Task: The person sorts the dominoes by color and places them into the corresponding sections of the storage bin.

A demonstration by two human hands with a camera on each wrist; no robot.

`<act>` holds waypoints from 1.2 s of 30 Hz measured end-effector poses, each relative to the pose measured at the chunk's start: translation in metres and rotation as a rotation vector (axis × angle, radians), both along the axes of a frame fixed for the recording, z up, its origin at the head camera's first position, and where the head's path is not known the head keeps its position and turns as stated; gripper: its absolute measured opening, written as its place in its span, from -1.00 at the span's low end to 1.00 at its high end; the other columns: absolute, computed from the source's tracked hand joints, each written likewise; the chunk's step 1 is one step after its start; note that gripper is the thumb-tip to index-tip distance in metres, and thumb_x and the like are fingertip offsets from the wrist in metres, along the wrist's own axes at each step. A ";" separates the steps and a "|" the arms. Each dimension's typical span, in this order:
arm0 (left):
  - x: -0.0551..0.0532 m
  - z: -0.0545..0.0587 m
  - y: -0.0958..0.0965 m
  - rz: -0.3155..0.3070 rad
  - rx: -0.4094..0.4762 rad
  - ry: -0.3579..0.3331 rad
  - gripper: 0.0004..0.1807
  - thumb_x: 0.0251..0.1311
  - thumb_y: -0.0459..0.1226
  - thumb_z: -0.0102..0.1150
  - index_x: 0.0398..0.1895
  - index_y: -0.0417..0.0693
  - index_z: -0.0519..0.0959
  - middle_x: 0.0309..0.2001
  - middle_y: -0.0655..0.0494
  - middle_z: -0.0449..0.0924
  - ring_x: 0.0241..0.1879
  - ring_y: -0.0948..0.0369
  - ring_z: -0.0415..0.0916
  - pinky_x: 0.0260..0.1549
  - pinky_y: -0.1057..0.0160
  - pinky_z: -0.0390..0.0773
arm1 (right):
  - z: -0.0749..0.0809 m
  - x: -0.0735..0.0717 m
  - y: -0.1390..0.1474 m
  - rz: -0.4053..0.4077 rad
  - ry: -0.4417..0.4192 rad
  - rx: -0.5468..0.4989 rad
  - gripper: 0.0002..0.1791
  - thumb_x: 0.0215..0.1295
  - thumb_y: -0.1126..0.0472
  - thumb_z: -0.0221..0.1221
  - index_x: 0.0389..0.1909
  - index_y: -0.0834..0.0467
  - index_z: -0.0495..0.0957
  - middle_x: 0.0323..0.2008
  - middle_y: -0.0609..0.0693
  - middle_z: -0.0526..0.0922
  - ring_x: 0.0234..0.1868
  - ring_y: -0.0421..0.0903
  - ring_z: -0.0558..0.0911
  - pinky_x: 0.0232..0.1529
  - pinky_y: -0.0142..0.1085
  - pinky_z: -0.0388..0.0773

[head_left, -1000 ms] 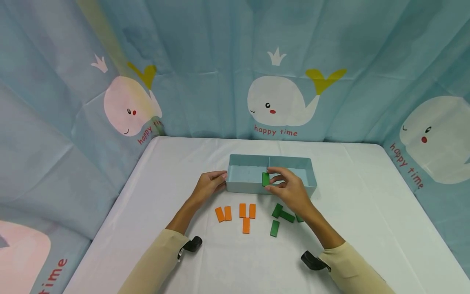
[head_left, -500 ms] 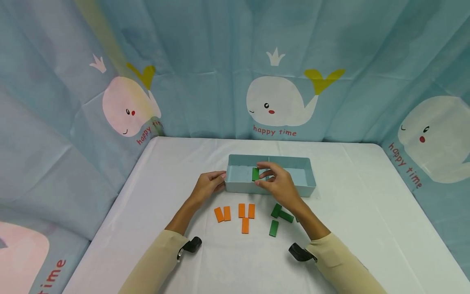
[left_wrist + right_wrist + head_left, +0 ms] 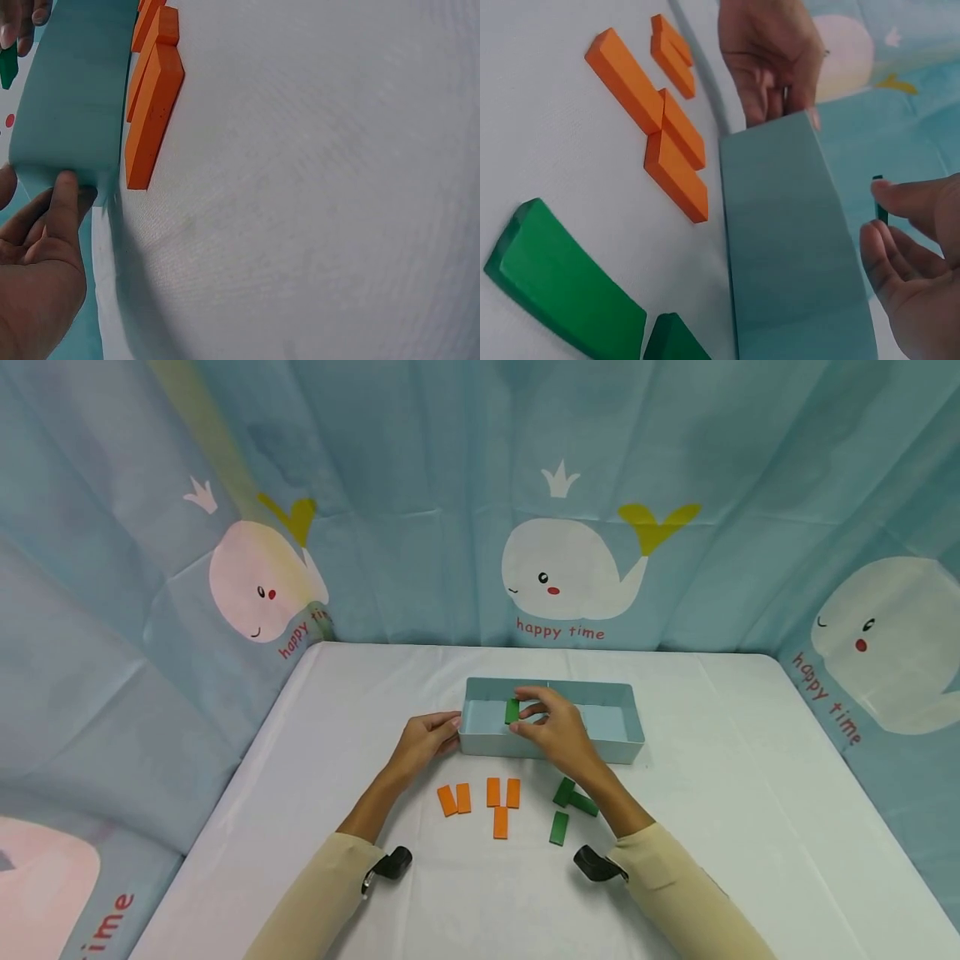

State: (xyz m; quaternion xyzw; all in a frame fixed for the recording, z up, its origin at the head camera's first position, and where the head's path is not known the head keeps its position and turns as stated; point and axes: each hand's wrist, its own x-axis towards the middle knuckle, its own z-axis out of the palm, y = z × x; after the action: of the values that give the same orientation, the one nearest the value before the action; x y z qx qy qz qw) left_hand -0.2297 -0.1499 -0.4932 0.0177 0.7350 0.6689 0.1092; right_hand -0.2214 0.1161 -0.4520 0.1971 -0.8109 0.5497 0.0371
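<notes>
My right hand (image 3: 557, 732) pinches a small green rectangular block (image 3: 512, 711) between thumb and fingertips. In the head view it overlaps the left compartment of a pale blue divided box (image 3: 480, 744); the right wrist view shows the block (image 3: 883, 210) standing on edge, beside the box's long wall (image 3: 795, 240). My left hand (image 3: 422, 743) touches the box's left end from outside, and in the left wrist view its fingertips (image 3: 66, 184) rest against the end wall. Several orange blocks (image 3: 500, 822) and green blocks (image 3: 558, 828) lie flat before the box.
A white cloth (image 3: 360, 693) covers the table. Behind it hangs a blue curtain (image 3: 420, 568) printed with whales. Black wrist cameras (image 3: 393, 862) sit at both sleeve cuffs. The box's divider is partly hidden behind the right hand.
My right hand has moved left and slightly away from me with the green block, from near the divider to over the left compartment. The left hand keeps its place at the box's end.
</notes>
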 end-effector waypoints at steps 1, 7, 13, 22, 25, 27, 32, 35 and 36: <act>0.000 0.000 0.000 0.000 0.001 0.001 -0.48 0.60 -0.21 0.14 0.44 -0.37 0.48 0.40 -0.26 0.53 0.37 -0.08 0.54 0.17 0.26 0.66 | 0.000 -0.001 -0.001 0.002 0.000 0.003 -0.41 0.34 0.34 0.44 0.38 0.13 0.56 0.25 0.11 0.64 0.03 0.04 0.71 -0.05 -0.23 0.75; 0.000 -0.001 0.001 0.002 0.011 0.009 -0.49 0.61 -0.23 0.13 0.43 -0.40 0.47 0.40 -0.30 0.52 0.37 -0.10 0.53 0.16 0.27 0.66 | -0.003 -0.005 -0.007 0.001 -0.001 0.036 -0.42 0.34 0.36 0.42 0.38 0.15 0.56 0.26 0.11 0.63 0.05 0.03 0.70 0.04 -0.09 0.75; 0.000 0.000 0.002 0.002 0.019 0.003 -0.50 0.61 -0.24 0.12 0.44 -0.41 0.46 0.41 -0.31 0.51 0.39 -0.11 0.51 0.18 0.26 0.65 | -0.004 -0.010 -0.013 -0.016 -0.016 0.066 -0.42 0.36 0.34 0.42 0.38 0.17 0.55 0.21 0.10 0.64 0.05 0.02 0.70 0.04 -0.10 0.76; 0.000 -0.001 0.001 0.013 0.020 -0.007 -0.50 0.60 -0.23 0.14 0.43 -0.38 0.49 0.40 -0.29 0.52 0.38 -0.09 0.53 0.17 0.26 0.66 | -0.003 -0.021 -0.019 -0.031 -0.036 0.110 -0.40 0.36 0.36 0.41 0.40 0.19 0.53 0.22 0.10 0.64 0.06 0.02 0.70 -0.08 -0.14 0.77; 0.000 0.000 0.001 0.011 0.016 -0.005 -0.50 0.60 -0.23 0.14 0.42 -0.38 0.49 0.40 -0.29 0.52 0.38 -0.10 0.53 0.17 0.26 0.66 | -0.001 -0.024 -0.022 -0.031 -0.042 0.122 -0.39 0.35 0.36 0.42 0.40 0.21 0.53 0.22 0.10 0.65 0.05 0.03 0.72 -0.11 -0.14 0.77; 0.000 0.000 0.001 0.011 0.012 -0.001 -0.50 0.60 -0.22 0.14 0.42 -0.39 0.49 0.40 -0.29 0.53 0.37 -0.10 0.53 0.16 0.26 0.66 | 0.000 -0.025 -0.024 -0.024 -0.047 0.126 -0.39 0.34 0.36 0.43 0.40 0.22 0.53 0.23 0.11 0.66 0.05 0.03 0.72 -0.10 -0.15 0.77; 0.001 0.001 0.001 0.014 0.003 0.001 -0.50 0.61 -0.22 0.14 0.42 -0.39 0.49 0.39 -0.29 0.53 0.37 -0.10 0.54 0.15 0.28 0.67 | 0.000 -0.029 -0.028 -0.012 -0.077 0.132 -0.41 0.35 0.37 0.42 0.38 0.22 0.55 0.25 0.11 0.65 0.07 0.03 0.72 -0.11 -0.20 0.77; 0.002 0.002 0.002 0.015 0.002 0.007 -0.50 0.61 -0.22 0.13 0.42 -0.40 0.48 0.40 -0.31 0.52 0.37 -0.11 0.53 0.15 0.29 0.67 | 0.000 -0.032 -0.030 -0.012 -0.101 0.133 -0.43 0.35 0.36 0.42 0.37 0.21 0.56 0.24 0.11 0.65 0.06 0.03 0.72 -0.14 -0.21 0.76; 0.002 0.002 0.002 0.016 0.001 0.009 -0.50 0.61 -0.22 0.13 0.42 -0.40 0.48 0.40 -0.31 0.52 0.37 -0.11 0.53 0.15 0.29 0.67 | 0.000 -0.033 -0.031 -0.012 -0.109 0.131 -0.44 0.35 0.36 0.42 0.36 0.21 0.57 0.24 0.10 0.65 0.05 0.03 0.72 -0.15 -0.21 0.75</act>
State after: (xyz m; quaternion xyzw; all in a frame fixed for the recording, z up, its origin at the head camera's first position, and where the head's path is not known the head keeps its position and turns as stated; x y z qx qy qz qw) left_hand -0.2278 -0.1479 -0.4916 0.0152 0.7352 0.6702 0.1005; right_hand -0.2541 0.0851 -0.4520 0.1638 -0.8472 0.5052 -0.0167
